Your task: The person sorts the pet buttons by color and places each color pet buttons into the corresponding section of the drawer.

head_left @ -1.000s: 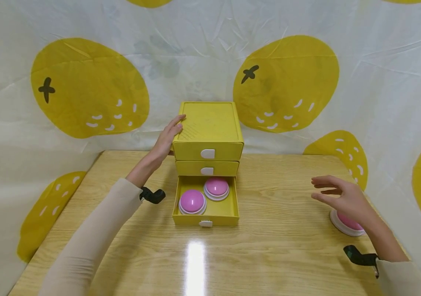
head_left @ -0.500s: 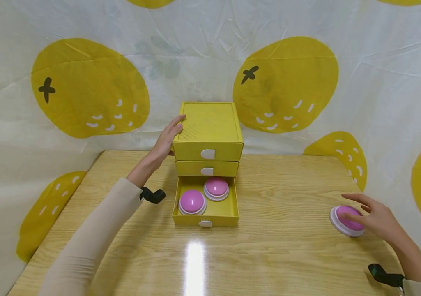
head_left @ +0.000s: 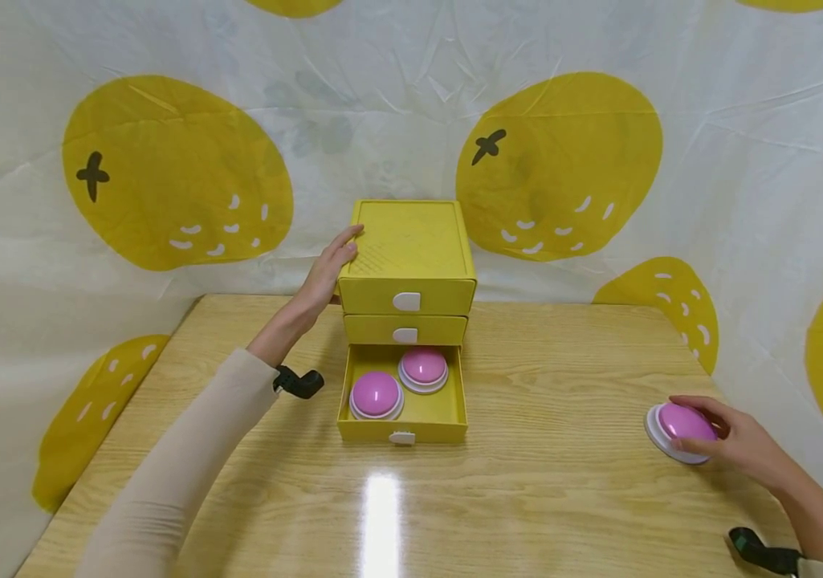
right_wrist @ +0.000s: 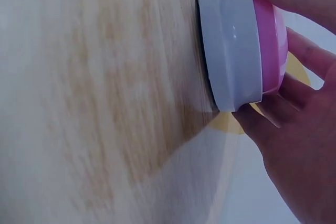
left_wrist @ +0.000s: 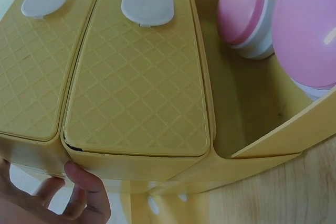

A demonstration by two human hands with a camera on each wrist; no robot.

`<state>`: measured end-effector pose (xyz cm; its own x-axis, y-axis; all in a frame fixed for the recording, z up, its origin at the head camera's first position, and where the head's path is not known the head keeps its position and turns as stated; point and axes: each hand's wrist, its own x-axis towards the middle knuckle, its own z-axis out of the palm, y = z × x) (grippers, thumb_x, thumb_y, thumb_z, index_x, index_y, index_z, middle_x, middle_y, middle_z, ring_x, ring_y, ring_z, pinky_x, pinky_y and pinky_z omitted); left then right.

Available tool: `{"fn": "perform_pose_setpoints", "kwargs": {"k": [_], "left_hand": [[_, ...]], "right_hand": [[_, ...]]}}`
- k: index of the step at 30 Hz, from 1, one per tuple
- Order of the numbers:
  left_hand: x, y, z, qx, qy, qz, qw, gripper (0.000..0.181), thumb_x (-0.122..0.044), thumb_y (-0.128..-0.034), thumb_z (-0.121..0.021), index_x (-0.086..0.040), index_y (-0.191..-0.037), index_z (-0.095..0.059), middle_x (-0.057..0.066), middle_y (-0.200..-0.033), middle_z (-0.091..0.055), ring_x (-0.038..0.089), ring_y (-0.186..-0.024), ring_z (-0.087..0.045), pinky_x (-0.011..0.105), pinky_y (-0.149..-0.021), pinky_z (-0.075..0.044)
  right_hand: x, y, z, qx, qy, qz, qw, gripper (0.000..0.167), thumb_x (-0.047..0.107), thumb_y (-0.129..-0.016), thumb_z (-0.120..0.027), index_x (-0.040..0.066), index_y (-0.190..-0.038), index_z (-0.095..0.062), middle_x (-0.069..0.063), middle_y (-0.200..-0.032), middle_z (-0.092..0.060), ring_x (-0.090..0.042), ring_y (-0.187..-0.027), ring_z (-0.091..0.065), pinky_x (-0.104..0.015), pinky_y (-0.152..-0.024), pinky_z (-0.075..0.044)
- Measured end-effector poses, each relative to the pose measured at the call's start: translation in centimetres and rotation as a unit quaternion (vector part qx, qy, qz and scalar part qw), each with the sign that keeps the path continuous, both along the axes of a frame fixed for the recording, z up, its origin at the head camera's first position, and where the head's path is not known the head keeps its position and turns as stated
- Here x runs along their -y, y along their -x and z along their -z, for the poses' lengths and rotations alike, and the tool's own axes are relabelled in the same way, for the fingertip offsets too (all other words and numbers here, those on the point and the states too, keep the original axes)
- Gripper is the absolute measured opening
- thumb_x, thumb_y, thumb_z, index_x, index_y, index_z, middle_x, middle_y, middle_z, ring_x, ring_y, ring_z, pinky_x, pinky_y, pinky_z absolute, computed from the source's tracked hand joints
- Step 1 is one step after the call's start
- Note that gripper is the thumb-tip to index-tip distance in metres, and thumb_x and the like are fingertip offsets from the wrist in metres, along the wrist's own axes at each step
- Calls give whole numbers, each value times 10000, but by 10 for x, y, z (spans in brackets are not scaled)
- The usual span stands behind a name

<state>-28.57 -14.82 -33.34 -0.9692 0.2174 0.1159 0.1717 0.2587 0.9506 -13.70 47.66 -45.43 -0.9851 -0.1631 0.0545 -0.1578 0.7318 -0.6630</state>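
Note:
A yellow chest of small drawers (head_left: 411, 237) stands at the middle of the table's back part. Its lowest drawer (head_left: 368, 431) is pulled out and holds two pink push buttons on white bases, a nearer one (head_left: 376, 393) and a farther one (head_left: 424, 366). My left hand (head_left: 315, 281) rests against the chest's left side, with fingertips over the top edge. At the table's right, my right hand (head_left: 747, 449) grips a third pink push button (head_left: 684, 423), thumb on one side and fingers round the other. In the right wrist view its white base (right_wrist: 231, 45) sits at the tabletop.
The two upper drawers (head_left: 405, 297) are closed and carry white tabs. Wood-patterned tabletop (head_left: 548, 498) lies between the chest and the right-hand button. A white cloth (head_left: 382, 120) printed with yellow fruit hangs behind and along both sides.
My right hand has moved right and toward me from above the third button, then closed round it. The left hand, chest and drawer stay as they were.

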Motion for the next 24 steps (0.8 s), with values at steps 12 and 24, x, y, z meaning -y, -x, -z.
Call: {"fn": "perform_pose_setpoints", "kwargs": {"k": [12, 24], "left_hand": [[0, -1, -2, -44, -8, 12, 10000, 572, -514, -1094, -362, -377, -1639, -257, -82, -1721, -214, 291, -1542, -289, 655, -915, -513], [1, 0, 0, -66, 31, -4, 10000, 576, -517, -1093, -359, -368, -1641, -259, -75, -1723, -212, 301, -1546, -283, 659, -919, -511]], "right_hand": [[0, -1, -1, -43, -150, 42, 9999, 601, 149, -860, -843, 18, -1391, -595, 460, -1139, -465, 209, -978, -478, -76, -731, -433], [11, 2, -7, -143, -340, -37, 9993, 610, 140, -853, -848, -25, -1383, -594, 463, -1141, -439, 211, -984, -471, -69, -749, -437]]}}
